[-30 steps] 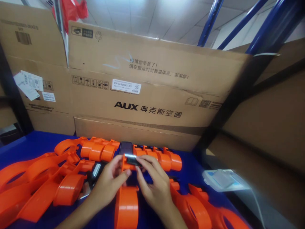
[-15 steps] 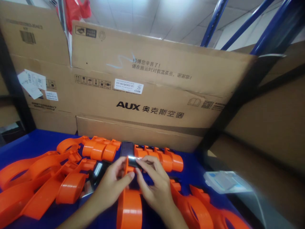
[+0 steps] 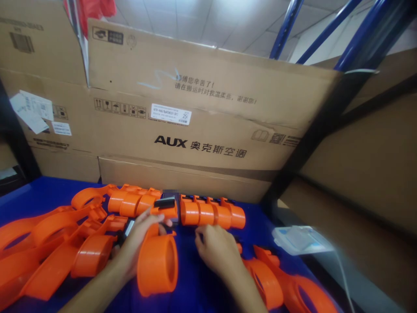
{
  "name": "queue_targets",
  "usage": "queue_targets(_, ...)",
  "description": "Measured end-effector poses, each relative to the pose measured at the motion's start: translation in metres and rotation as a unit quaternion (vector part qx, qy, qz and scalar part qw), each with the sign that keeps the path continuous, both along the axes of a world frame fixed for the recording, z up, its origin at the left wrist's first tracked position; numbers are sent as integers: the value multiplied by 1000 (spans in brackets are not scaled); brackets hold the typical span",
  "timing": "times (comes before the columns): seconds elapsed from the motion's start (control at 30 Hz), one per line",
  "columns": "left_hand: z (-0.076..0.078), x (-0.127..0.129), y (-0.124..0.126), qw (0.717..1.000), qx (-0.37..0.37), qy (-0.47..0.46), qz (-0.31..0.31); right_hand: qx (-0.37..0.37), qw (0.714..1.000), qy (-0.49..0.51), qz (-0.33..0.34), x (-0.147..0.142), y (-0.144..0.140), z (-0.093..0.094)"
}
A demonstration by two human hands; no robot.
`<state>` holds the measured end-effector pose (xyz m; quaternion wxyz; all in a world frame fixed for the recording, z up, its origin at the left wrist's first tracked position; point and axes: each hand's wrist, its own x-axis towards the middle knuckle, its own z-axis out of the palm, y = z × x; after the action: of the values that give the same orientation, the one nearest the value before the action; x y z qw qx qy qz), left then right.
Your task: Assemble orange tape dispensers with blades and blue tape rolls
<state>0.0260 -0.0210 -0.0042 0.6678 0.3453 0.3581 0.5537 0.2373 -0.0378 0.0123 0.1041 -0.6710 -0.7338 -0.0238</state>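
My left hand grips an orange tape dispenser by its middle. Its round hub hangs towards me, and a black piece lies across its far end. To the right, apart from the dispenser, my right hand is curled above the blue surface. Its fingertips are mostly hidden, so I cannot see what they may hold. Just beyond it stands a row of orange tape dispensers. A dark box is partly covered by the held dispenser.
Several more orange dispensers crowd the left of the blue surface; others lie at the right. Cardboard panels form the back wall. A clear plastic case sits right, beside a dark rack post.
My right hand has come off the black piece and moved right, its fingers now curled. My left hand has shifted left and turned the dispenser, so its hub opening shows.
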Motion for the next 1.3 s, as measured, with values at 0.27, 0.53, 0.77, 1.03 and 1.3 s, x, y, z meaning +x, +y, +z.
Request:
queue_targets(0.27, 2, 5, -5, 1000, 21, -6, -4, -43, 998, -17, 45, -4, -1, -9)
queue_targets(0.53, -3, 4, -3, 999, 32, 30, -10, -59, 997, 4, 52, -1, -4, -2)
queue_targets(0.77, 2, 7, -6, 998, 54, 38, -1, -87, 993, -6, 75, -8, -6, -6)
queue_targets(1.03, -5, 6, -1, 998, 60, 25, -6, -59, 993, 20, 96, -14, -1, -15)
queue_targets(1.3, -6, 6, 0, 996, 75, 38, 4, -3, 943, 293, 160, -11, 0, -11)
